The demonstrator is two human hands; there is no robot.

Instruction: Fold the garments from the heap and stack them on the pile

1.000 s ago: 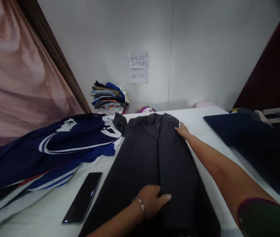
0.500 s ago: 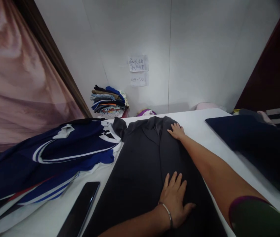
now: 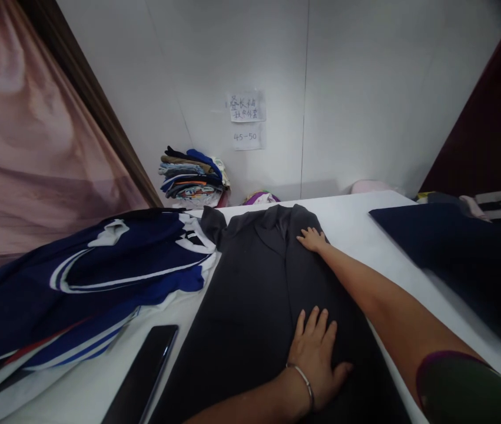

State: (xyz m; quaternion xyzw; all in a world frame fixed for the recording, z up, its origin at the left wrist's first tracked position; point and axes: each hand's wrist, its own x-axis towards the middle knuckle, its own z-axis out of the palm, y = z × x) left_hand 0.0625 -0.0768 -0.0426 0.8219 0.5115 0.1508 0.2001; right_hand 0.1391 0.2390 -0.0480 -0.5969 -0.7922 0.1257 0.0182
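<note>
Touching dark jacket, left hand, now spread

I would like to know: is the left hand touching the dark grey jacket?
Touching. The head view shows the left hand lying flat, spread open, on the dark grey jacket.

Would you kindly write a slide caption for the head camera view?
The left hand and right hand rest open on a dark jacket, with a phone alongside.

Jacket on table, phone left
</note>
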